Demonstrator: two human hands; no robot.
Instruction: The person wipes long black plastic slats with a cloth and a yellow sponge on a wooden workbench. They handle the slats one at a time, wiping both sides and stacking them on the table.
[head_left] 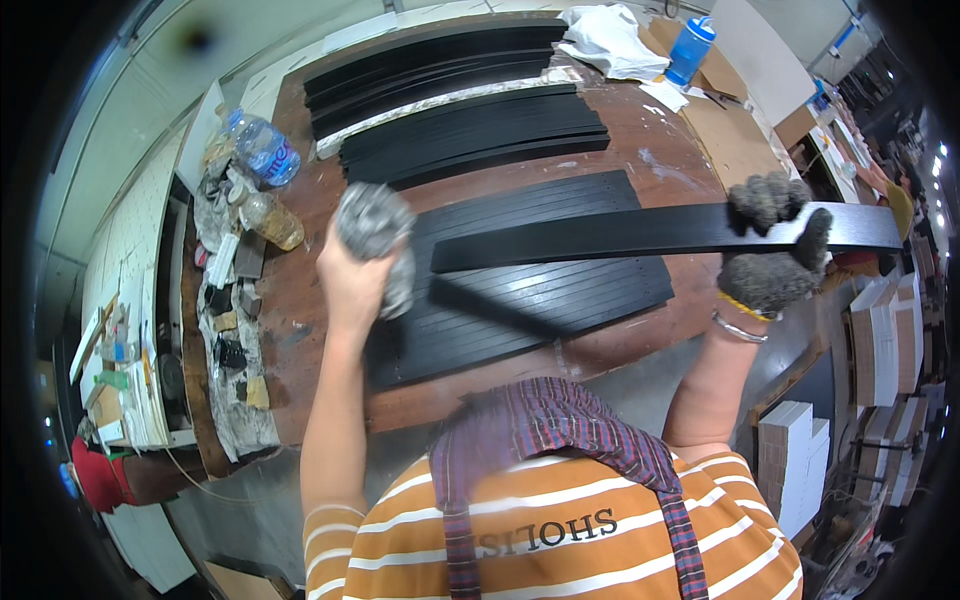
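Note:
My bare left hand [350,285] is closed around a crumpled grey rag [375,222], both a little blurred, just off the left end of a long black board [590,237]. My right hand [768,280], in a dark grey knitted glove, grips that board near its right end, fingers over the top edge and thumb in front. The board is held up above the table, and its shadow falls on a row of black slats [550,310] lying side by side beneath it. A gap separates the rag from the board's tip.
Two stacks of black boards [470,135] [430,70] lie at the back of the brown table [690,185]. Plastic bottles [265,150] and small blocks line the left edge. A blue bottle [690,50] and white plastic bag [610,40] stand back right. Another person [880,190] is at far right.

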